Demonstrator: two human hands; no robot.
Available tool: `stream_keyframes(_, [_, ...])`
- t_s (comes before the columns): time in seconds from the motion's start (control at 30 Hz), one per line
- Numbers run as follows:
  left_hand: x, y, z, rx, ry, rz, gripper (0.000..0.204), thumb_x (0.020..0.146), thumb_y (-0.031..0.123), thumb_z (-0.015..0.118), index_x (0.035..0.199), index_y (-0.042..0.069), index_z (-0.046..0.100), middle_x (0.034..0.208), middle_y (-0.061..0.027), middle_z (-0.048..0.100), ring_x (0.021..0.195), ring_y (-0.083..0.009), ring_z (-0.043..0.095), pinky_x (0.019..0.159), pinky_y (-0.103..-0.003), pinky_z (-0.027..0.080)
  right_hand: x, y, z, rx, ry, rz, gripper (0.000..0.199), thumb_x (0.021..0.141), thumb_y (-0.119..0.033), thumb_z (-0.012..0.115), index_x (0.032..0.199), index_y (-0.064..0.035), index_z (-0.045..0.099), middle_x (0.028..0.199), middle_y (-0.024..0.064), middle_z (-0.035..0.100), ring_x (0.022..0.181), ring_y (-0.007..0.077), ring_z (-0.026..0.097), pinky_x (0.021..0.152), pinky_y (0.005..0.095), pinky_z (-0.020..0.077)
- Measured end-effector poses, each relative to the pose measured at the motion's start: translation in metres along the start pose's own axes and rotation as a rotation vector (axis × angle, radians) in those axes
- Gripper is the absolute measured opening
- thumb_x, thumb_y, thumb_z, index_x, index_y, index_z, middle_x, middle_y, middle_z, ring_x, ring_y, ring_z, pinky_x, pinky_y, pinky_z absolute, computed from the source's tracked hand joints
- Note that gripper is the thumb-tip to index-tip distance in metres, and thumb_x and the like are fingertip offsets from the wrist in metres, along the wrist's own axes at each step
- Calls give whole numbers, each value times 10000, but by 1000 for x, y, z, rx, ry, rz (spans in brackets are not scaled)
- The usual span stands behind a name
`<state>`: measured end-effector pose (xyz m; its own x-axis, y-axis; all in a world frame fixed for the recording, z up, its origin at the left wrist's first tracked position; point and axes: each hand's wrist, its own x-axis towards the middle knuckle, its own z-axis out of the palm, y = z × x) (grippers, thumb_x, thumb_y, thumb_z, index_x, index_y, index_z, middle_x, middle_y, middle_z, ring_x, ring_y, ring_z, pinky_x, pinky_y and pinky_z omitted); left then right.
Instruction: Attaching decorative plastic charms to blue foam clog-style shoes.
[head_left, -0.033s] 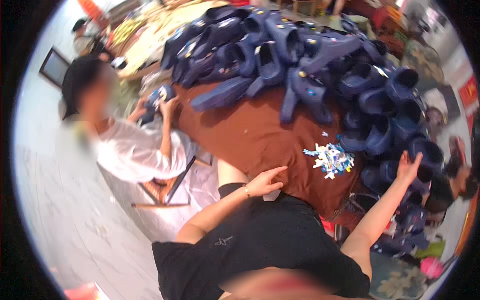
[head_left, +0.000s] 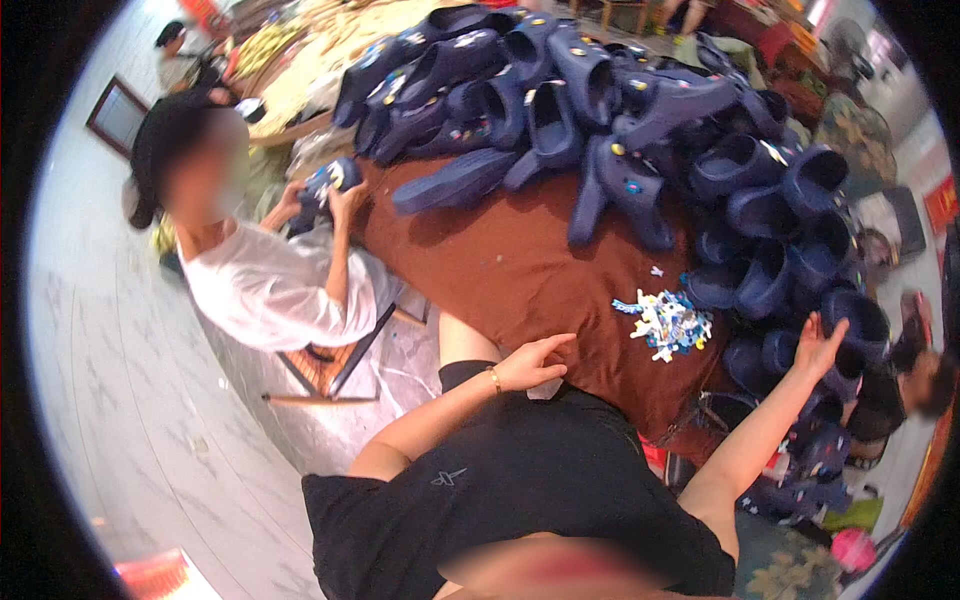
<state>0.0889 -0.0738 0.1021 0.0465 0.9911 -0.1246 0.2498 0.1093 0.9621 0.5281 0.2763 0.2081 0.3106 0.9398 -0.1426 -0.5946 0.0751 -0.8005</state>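
My left hand (head_left: 535, 363) hangs over my lap by the near edge of the brown cloth (head_left: 480, 260), fingers loosely stretched and nothing visible in them. Out to the right, my right hand (head_left: 820, 348) is open with its fingers apart, beside a navy clog (head_left: 857, 312) at the near end of a heap. Whether the fingertips touch that clog I cannot tell. On the cloth between my hands lies a small pile of white, blue and yellow pieces (head_left: 672, 325). The heap of navy clogs (head_left: 550, 110) curves along the far and right sides, several with small coloured decorations.
At the left, a person in a white top (head_left: 270, 285) sits on a low chair (head_left: 330, 372) and holds a decorated navy clog (head_left: 330, 178). More dark footwear (head_left: 822, 440) and a pink round thing (head_left: 853, 549) lie at the lower right. Pale tiled floor (head_left: 150, 400) stretches along the left.
The scene has shifted slightly right and down in the view and looks sharper. Both my hands keep nearly the same pose.
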Motion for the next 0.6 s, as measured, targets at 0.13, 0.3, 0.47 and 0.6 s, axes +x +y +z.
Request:
stream_keyframes(0.13, [-15, -21, -2, 56, 29, -36, 603, 851, 194, 627, 1388, 71, 383, 1160, -165, 609, 1028, -262, 613, 880, -353, 491, -14, 14, 6, 90, -117, 84, 632, 891, -447, 602, 1172, 93, 434, 1047, 190, 547, 887, 257, 614, 748, 309, 569])
stream_keyframes(0.3, [-24, -33, -9, 71, 17, -138, 591, 866, 210, 617, 1387, 62, 383, 1169, -150, 607, 1045, -254, 596, 876, -351, 484, -52, 55, 32, -14, -80, 11, 429, 914, -351, 591, 1108, 21, 501, 968, 122, 597, 832, 205, 606, 695, 286, 544])
stream_keyframes(0.47, [-24, -40, -17, 24, 76, -110, 544, 881, 194, 609, 1369, 58, 412, 1166, -138, 611, 1032, -229, 598, 863, -339, 492, -112, 132, 61, -245, -210, -11, 186, 891, -207, 596, 979, -44, 590, 817, 39, 608, 625, 114, 545, 522, 237, 449])
stream_keyframes(0.6, [-9, -29, -52, -162, 180, -67, 468, 917, 150, 585, 1354, 67, 441, 1149, -88, 613, 1051, -162, 572, 881, -315, 488, -180, 229, 76, -538, -621, 74, 105, 925, -178, 562, 940, -76, 582, 735, 10, 581, 563, 63, 514, 470, 205, 431])
